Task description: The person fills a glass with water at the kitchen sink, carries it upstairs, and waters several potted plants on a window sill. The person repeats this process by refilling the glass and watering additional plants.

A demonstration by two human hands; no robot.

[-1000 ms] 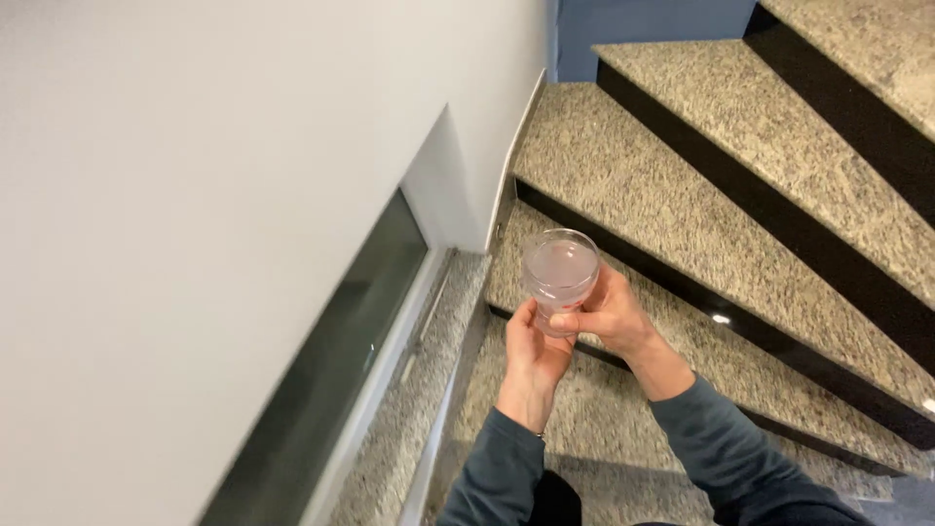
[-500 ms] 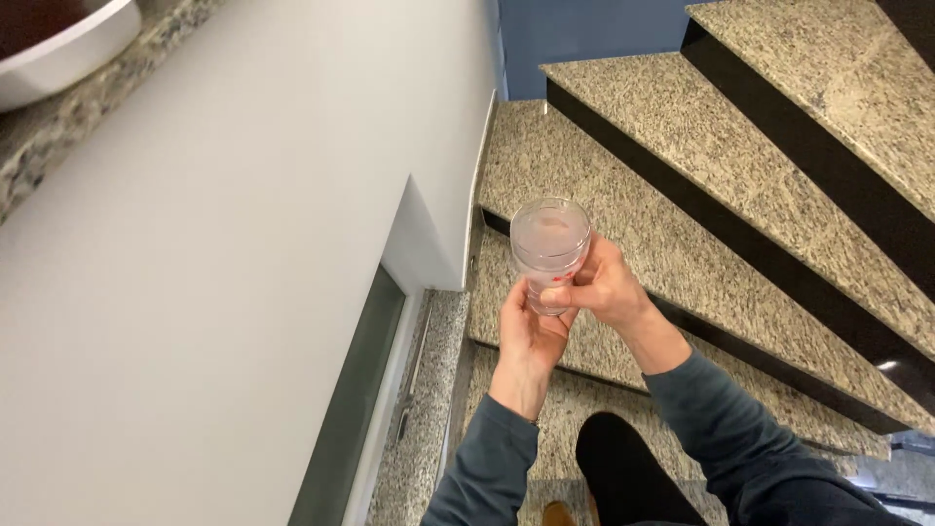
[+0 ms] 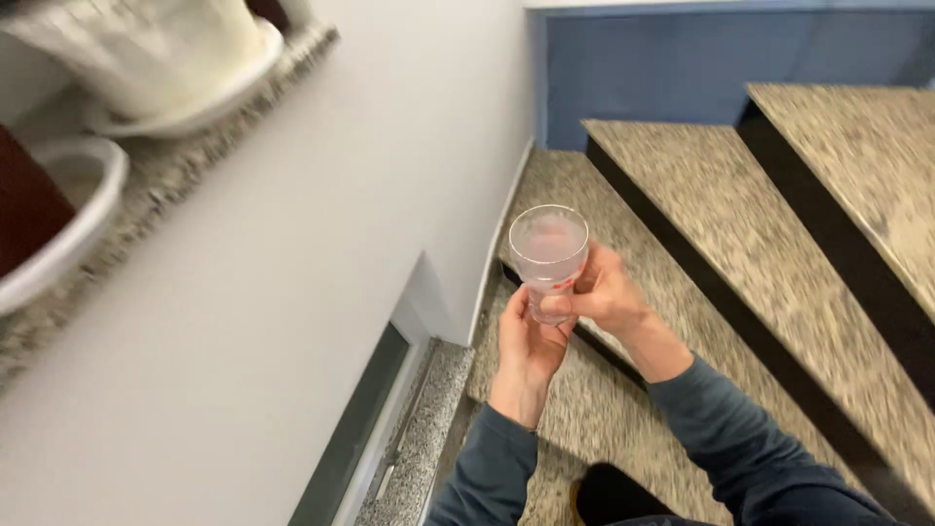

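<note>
Glass point(image 3: 548, 255) in both hands, above stair edge point(image 3: 672, 248)

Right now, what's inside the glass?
The glass, held by the left hand and right hand, looks cloudy and pinkish inside. Whether it holds liquid cannot be told; fingers cover its base.

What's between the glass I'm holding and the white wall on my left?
Nothing: in the head view, only bare speckled stone step shows between the glass and the white wall.

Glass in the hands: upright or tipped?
Upright. The glass has its round rim facing up; the left hand cups its base and the right hand grips its side.
</note>
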